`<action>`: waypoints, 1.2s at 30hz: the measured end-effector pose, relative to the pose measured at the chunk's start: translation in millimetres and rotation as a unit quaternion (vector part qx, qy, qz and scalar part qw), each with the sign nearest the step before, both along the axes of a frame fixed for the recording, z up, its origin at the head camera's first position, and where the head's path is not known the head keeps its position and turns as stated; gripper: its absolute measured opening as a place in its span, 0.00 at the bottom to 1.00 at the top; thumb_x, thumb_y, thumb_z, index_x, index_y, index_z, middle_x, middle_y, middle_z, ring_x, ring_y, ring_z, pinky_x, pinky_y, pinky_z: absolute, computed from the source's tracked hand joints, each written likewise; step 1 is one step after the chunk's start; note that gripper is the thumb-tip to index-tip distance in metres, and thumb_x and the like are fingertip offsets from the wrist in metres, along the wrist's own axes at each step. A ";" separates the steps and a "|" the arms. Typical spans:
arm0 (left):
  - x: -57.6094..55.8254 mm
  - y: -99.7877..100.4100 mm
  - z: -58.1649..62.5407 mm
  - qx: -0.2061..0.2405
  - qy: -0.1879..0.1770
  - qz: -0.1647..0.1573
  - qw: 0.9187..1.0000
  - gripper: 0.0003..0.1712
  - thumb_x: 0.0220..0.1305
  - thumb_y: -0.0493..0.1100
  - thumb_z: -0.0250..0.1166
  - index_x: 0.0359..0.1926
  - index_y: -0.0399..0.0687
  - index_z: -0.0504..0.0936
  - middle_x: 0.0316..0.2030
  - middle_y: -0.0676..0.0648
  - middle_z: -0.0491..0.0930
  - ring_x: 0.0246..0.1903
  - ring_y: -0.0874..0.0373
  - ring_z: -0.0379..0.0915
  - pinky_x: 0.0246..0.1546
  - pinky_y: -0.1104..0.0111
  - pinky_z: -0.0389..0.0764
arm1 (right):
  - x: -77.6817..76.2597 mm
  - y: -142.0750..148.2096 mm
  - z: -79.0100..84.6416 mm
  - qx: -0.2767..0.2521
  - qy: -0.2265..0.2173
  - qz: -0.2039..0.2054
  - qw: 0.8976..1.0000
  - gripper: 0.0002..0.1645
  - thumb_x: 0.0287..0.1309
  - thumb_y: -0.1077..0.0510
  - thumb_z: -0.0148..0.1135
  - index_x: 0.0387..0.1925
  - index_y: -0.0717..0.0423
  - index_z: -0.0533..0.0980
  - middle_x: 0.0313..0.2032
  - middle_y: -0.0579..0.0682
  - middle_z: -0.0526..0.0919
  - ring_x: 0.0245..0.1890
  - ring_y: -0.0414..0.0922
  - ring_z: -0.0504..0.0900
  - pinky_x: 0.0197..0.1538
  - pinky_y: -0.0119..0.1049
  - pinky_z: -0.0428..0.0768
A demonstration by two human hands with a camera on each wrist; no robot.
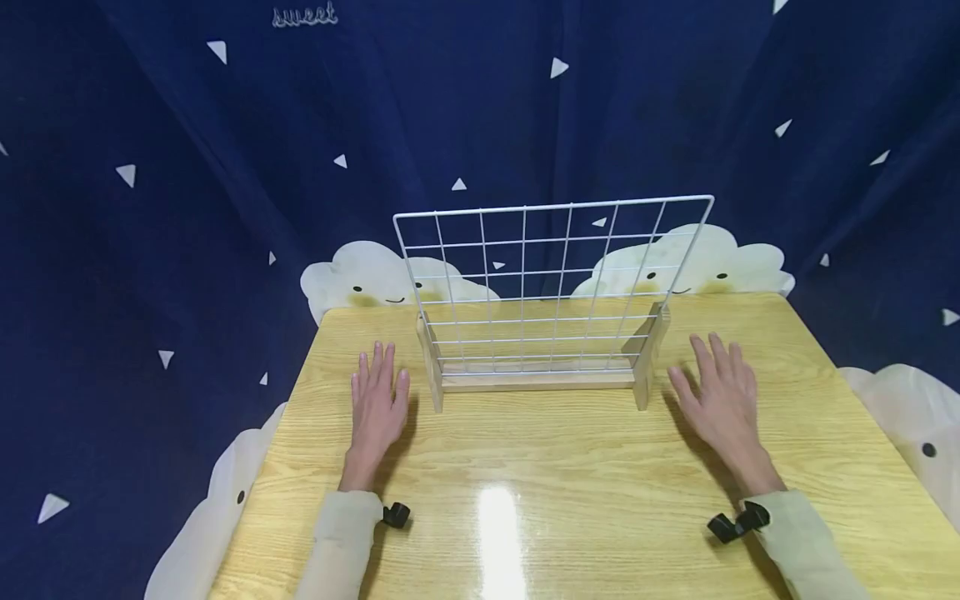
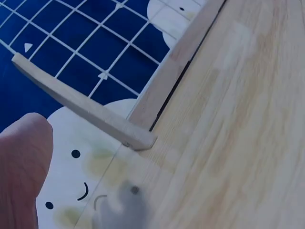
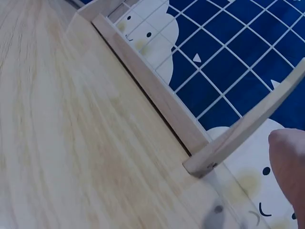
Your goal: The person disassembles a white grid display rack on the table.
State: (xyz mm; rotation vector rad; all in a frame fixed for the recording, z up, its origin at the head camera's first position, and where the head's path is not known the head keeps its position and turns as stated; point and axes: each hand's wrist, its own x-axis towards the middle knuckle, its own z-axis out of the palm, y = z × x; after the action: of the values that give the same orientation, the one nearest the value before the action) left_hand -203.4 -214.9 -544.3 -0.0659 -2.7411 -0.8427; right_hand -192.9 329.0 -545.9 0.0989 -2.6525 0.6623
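A white wire grid point(image 1: 540, 272) leans back in a wooden stand point(image 1: 536, 382) with two side legs and a crossbar, standing on the table. To the left of it, my left hand point(image 1: 377, 411) is held over the tabletop with fingers extended and nothing in them. My right hand point(image 1: 722, 406) is on the other side, its fingers spread, likewise holding nothing. In the left wrist view a thumb point(image 2: 24, 167) shows beside the stand's left leg point(image 2: 86, 107). The right wrist view has the other thumb point(image 3: 289, 164) near the right leg point(image 3: 248, 124).
The light wood table point(image 1: 570, 492) has a bright glare streak near its front. Behind and beside it hangs a dark blue curtain point(image 1: 480, 100) with white triangles and smiling clouds point(image 1: 367, 271). A small black device point(image 1: 396, 515) sits at the left cuff, another point(image 1: 738, 522) at the right.
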 end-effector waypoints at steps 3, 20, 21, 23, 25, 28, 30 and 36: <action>-2.1 6.3 1.8 0.019 0.004 -0.015 1.000 0.36 0.85 0.59 0.38 0.85 0.56 0.47 0.84 0.46 0.41 0.82 0.48 0.23 0.79 0.45 0.31 | -4.9 -6.4 1.4 -0.027 0.012 0.016 0.999 0.41 0.79 0.40 0.48 0.82 0.54 0.54 0.80 0.66 0.52 0.80 0.70 0.44 0.75 0.73 0.42; -18.9 46.5 11.0 0.154 0.066 -0.116 0.979 0.35 0.86 0.55 0.36 0.84 0.45 0.44 0.83 0.44 0.44 0.82 0.47 0.41 0.80 0.50 0.47 | -17.1 -41.1 13.2 -0.168 0.025 0.095 0.981 0.30 0.84 0.52 0.42 0.81 0.51 0.59 0.72 0.69 0.68 0.72 0.70 0.65 0.70 0.70 0.62; -19.5 47.9 10.7 0.162 0.068 -0.119 0.977 0.35 0.87 0.54 0.36 0.84 0.46 0.43 0.83 0.44 0.45 0.81 0.47 0.42 0.80 0.50 0.48 | -18.5 -42.8 13.3 -0.170 0.027 0.102 0.980 0.30 0.84 0.52 0.42 0.80 0.51 0.61 0.70 0.68 0.71 0.71 0.69 0.67 0.69 0.70 0.64; -21.1 49.7 10.1 0.178 0.077 -0.129 0.972 0.34 0.87 0.52 0.37 0.85 0.48 0.43 0.82 0.43 0.47 0.81 0.47 0.45 0.79 0.51 0.50 | -21.8 -46.2 13.4 -0.177 0.030 0.107 0.978 0.27 0.84 0.52 0.43 0.77 0.53 0.65 0.64 0.67 0.78 0.67 0.66 0.73 0.66 0.68 0.68; -22.7 51.0 8.6 0.190 0.087 -0.137 0.968 0.33 0.87 0.50 0.38 0.85 0.50 0.44 0.81 0.40 0.53 0.79 0.46 0.52 0.77 0.49 0.56 | -25.3 -49.4 13.2 -0.186 0.033 0.110 0.976 0.24 0.84 0.52 0.42 0.71 0.56 0.70 0.56 0.65 0.82 0.61 0.63 0.78 0.61 0.65 0.72; -24.8 52.4 5.6 0.214 0.097 -0.142 0.962 0.32 0.87 0.47 0.40 0.84 0.52 0.48 0.75 0.35 0.65 0.72 0.44 0.63 0.73 0.47 0.65 | -29.5 -53.6 10.8 -0.200 0.039 0.108 0.973 0.22 0.84 0.54 0.42 0.67 0.61 0.71 0.49 0.64 0.84 0.51 0.59 0.80 0.52 0.54 0.76; -25.5 53.5 3.7 0.232 0.093 -0.140 0.958 0.32 0.86 0.47 0.41 0.84 0.52 0.49 0.63 0.31 0.74 0.61 0.44 0.73 0.65 0.46 0.73 | -31.3 -55.5 8.3 -0.205 0.045 0.107 0.972 0.23 0.84 0.55 0.42 0.69 0.61 0.70 0.49 0.65 0.83 0.48 0.58 0.80 0.49 0.45 0.76; -27.8 57.4 3.0 0.272 0.078 -0.136 0.950 0.31 0.86 0.47 0.44 0.83 0.49 0.53 0.34 0.41 0.69 0.38 0.47 0.69 0.53 0.51 0.75 | -33.3 -59.2 4.5 -0.228 0.057 0.103 0.966 0.26 0.84 0.56 0.41 0.75 0.57 0.66 0.55 0.67 0.82 0.49 0.56 0.79 0.50 0.32 0.72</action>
State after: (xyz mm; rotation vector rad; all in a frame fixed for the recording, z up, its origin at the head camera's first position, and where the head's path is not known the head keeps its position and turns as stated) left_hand -231.2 -157.5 -541.3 -0.3852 -2.2917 -1.5640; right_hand -226.2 269.8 -541.4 0.2745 -2.3304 1.2771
